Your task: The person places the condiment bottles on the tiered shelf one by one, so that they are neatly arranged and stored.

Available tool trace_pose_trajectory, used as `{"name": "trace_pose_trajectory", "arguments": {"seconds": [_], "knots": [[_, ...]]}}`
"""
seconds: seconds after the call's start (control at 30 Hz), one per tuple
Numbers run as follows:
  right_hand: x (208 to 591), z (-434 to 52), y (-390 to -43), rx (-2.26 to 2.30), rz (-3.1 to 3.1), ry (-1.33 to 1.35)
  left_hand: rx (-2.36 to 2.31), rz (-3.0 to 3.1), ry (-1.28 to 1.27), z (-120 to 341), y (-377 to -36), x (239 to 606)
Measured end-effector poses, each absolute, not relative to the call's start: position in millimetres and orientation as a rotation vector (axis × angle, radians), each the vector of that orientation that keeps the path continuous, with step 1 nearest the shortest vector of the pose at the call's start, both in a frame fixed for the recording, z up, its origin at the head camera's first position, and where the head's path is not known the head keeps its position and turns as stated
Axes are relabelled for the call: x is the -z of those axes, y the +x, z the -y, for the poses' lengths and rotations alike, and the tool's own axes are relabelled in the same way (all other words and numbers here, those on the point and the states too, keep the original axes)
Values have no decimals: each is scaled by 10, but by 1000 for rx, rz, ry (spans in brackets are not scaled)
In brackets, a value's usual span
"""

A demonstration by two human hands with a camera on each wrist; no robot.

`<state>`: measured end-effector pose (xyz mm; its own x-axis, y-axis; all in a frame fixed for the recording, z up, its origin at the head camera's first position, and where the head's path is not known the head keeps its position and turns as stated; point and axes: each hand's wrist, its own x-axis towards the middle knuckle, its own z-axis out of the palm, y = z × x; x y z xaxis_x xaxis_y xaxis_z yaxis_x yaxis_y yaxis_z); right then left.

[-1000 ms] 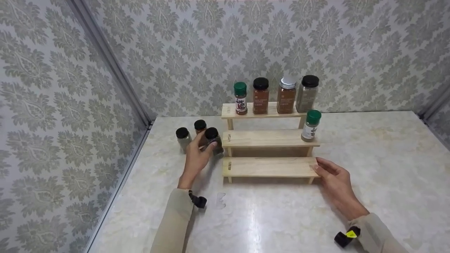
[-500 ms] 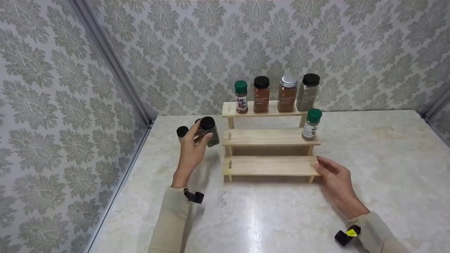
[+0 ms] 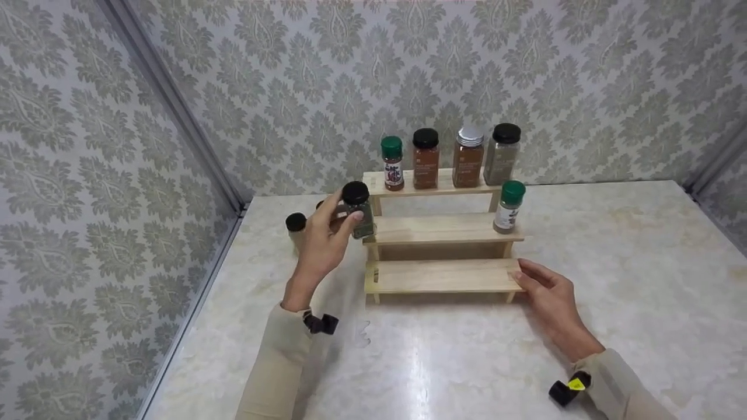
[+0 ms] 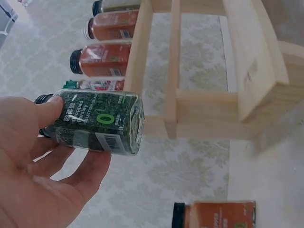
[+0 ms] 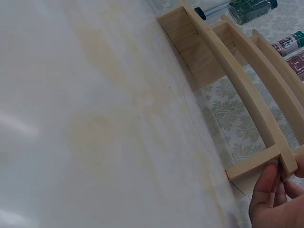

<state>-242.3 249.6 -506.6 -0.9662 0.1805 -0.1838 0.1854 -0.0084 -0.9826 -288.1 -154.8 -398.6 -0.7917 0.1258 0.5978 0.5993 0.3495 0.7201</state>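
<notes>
My left hand (image 3: 323, 240) holds a glass jar of chopped parsley (image 4: 97, 118) with a black lid, thumb on one side and fingers on the other. In the head view the parsley jar (image 3: 359, 213) is raised at the left end of the wooden tiered rack's middle step (image 3: 432, 228). The right hand (image 3: 547, 297) pinches the right end of the lowest step (image 3: 443, 276); in the right wrist view the thumb and fingers grip the wooden corner (image 5: 285, 164). A green-capped jar (image 3: 509, 209) stands at the middle step's right end.
Along the top step stand a green-capped jar (image 3: 393, 166), a black-capped red jar (image 3: 426, 160), a silver-capped red jar (image 3: 468, 158) and a black-capped grey jar (image 3: 502, 156). Left of the rack is a black-capped jar (image 3: 296, 227); a red-brown jar (image 4: 221, 216) is partly hidden behind the left hand.
My left hand has lifted the parsley jar off the table and carried it up and right toward the middle step. The right hand keeps its grip on the rack.
</notes>
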Motion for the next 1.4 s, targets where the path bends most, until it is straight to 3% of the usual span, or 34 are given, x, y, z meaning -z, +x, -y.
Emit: {"name": "trace_pose_trajectory", "arguments": {"seconds": [0.6,1.4], "knots": [[5121,-2517,-2403,2161,-2260,436,1532,2288,-830,899,-2928,3764],[5052,-2499,-2413,2127,-2274,369,1493,2327,-999,-11,-3171,3855]]}}
